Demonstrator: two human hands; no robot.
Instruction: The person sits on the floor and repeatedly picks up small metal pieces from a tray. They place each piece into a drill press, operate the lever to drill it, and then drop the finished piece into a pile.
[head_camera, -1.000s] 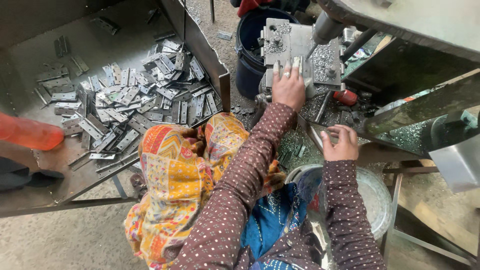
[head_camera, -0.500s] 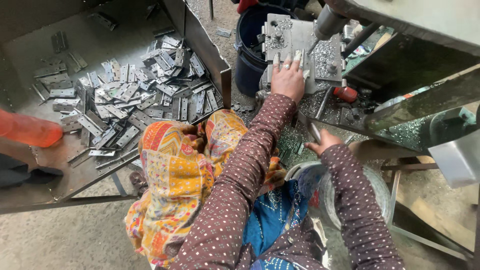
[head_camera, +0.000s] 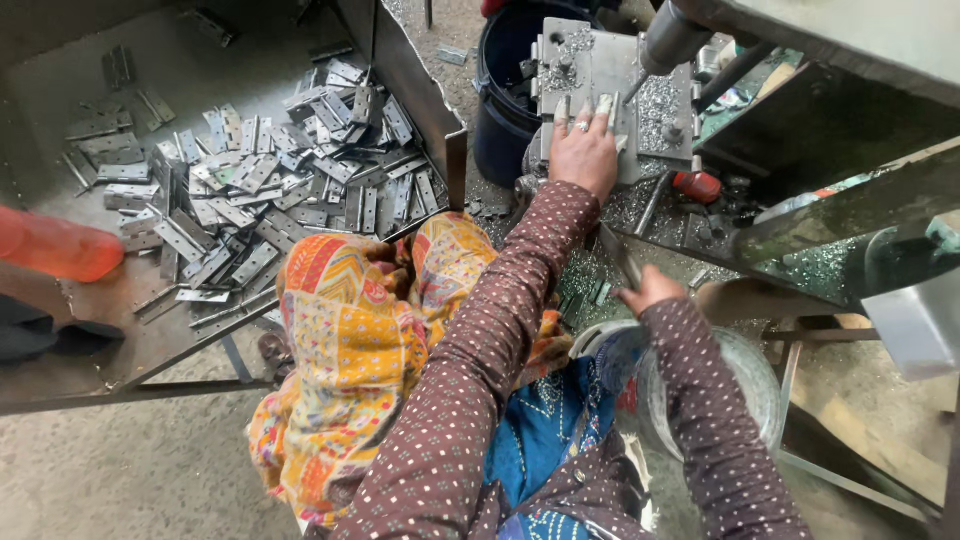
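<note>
A small flat metal piece (head_camera: 604, 103) lay on the grey steel fixture block (head_camera: 600, 70) of the machine, and the left hand (head_camera: 585, 150) was spread over it, fingers pressed down flat rather than curled, as if to keep the piece seated against the block. The hand gripped nothing; it only bore down. The block was dusted with bright metal swarf, and a round shaft (head_camera: 672, 38) hung just above its right side, so the fingers stayed to the left of that.

Lower and nearer the body, the right hand (head_camera: 648, 290) was closed around a thin dark metal strip or lever (head_camera: 620, 258) that slanted up toward the machine; which of the two it was could not be told. A red-handled part (head_camera: 697, 186) lay just beyond, among the shavings.

A dark blue bucket (head_camera: 505, 110) stood left of the block, beside a pale round tub (head_camera: 745, 385) near the right forearm. Further left, a slanted steel tray (head_camera: 60, 330) served as the desk, holding a loose heap of hinge plates (head_camera: 270, 200) within reach of the left arm. An orange object (head_camera: 55, 250) showed at the tray's left edge.
</note>
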